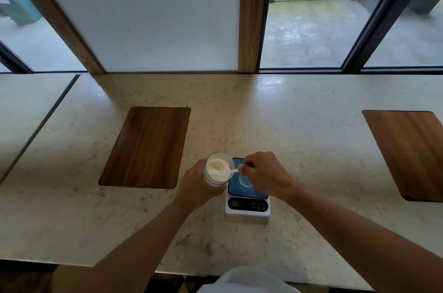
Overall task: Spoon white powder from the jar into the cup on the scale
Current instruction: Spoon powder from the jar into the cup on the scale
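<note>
My right hand (pixel 265 174) has its fingers pinched shut on the handle of a small white spoon (pixel 233 171), whose bowl reaches left over the rim of the jar (pixel 217 170). My left hand (pixel 195 187) wraps its fingers round the jar from the left and front, holding it tilted toward me, so I look straight into its mouth at the white powder (pixel 216 166) heaped inside. I cannot tell whether the jar's base touches the counter. The jar sits just left of the scale (pixel 247 196), its rim overlapping the scale's far left corner. On the scale's dark blue platform stands the clear cup (pixel 245 181), partly hidden under my right hand; I cannot make out any powder in it. The scale's display strip faces me, its reading too dim to read. The scale rests on a pale marbled counter (pixel 311 149). Left of the scale, beyond the jar, a dark wooden panel (pixel 146 146) is set into the counter; another wooden panel (pixel 407 151) lies well to the scale's right.
</note>
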Tool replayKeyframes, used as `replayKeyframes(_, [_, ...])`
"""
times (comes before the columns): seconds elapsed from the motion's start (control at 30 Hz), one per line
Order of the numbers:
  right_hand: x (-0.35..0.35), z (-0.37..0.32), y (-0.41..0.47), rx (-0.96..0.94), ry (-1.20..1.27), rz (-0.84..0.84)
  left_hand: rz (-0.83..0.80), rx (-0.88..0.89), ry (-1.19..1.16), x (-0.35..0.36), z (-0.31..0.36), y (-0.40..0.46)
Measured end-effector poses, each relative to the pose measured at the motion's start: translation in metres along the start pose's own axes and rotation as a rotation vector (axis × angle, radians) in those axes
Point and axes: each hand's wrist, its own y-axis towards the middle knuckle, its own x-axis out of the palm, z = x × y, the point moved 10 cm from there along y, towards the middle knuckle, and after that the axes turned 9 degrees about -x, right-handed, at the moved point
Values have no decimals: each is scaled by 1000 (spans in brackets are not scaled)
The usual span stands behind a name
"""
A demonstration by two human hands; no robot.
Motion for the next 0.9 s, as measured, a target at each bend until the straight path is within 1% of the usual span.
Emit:
replayKeyframes(0.23, [-4, 8, -4, 69, 71, 35, -22, -6, -23, 6, -2, 2])
replayKeyframes(0.37, [-8, 10, -5, 113, 120, 48, -6, -10, -45, 5, 1, 2])
replayKeyframes(0.57, [-15, 14, -8, 136, 160, 64, -14, -33, -72, 7, 1, 5])
replayKeyframes(0.9, [-32, 19, -14, 137, 202, 87, -26, -120, -113, 13, -10, 9])
